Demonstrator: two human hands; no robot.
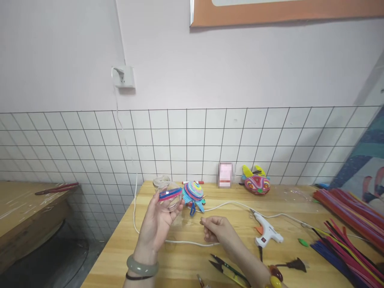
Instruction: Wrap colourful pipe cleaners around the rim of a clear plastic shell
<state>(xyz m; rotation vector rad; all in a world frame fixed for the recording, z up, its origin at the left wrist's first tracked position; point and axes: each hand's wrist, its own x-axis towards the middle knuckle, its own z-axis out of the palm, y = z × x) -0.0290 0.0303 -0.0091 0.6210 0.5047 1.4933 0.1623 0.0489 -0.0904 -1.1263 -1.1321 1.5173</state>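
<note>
My left hand [157, 226] is raised over the wooden table. Its fingers and thumb are closed around a clear, rounded plastic piece with blue and pink fuzzy strips [170, 194] across it. To the right and slightly lower, my right hand [217, 229] is pinched together at thumb and forefinger; anything between the tips is too small to make out. Just behind the held piece lies a snail-like craft [193, 192] with a striped spiral of pink, blue and yellow. A white glue gun [267, 233] with an orange trigger rests right of my right hand. Thread snips [229, 271] lie below my right wrist.
Bundles of pipe cleaners [339, 248] cover the table's right side. At the back stand a colourful animal-face craft [257, 183] and a blurred-out card [225, 175], near a red marker [193, 183] and a tape roll [161, 181]. A white cord [237, 203] crosses the tabletop.
</note>
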